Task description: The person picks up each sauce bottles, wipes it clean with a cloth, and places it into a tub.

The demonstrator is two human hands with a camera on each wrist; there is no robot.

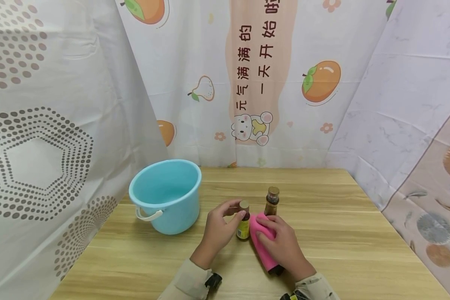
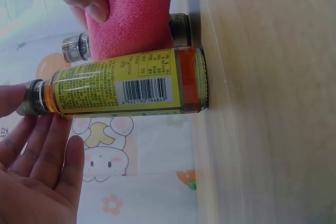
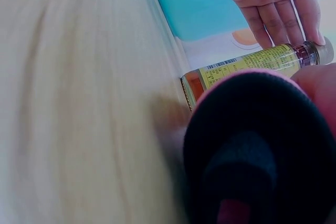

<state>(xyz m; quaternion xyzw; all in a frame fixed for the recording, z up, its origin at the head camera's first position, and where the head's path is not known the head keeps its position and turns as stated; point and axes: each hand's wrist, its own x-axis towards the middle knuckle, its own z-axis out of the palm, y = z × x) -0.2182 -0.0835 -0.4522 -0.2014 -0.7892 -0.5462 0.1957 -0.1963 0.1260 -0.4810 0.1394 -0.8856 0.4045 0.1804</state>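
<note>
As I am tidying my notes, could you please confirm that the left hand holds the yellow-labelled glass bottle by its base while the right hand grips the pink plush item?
Not quite: the left hand holds the yellow-labelled glass bottle by its capped end, not its base, as the left wrist view shows. The right hand does grip the pink plush item.

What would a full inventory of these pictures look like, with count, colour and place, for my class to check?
Table: one, light wood, under everything
Bucket: one, light blue, at the table's left
Bucket handle: one, white, bucket's near side
Yellow-labelled bottle: one, amber-brown, upright between the hands
Second bottle: one, brown, behind the pink item
Fuzzy pink item: one, pink with dark end, in right hand
Printed cloths: several, mostly pale, behind and at sides
Sleeves: two, beige, forearms
Left hand: one, pinching yellow-labelled bottle's cap
Right hand: one, gripping pink item
</note>
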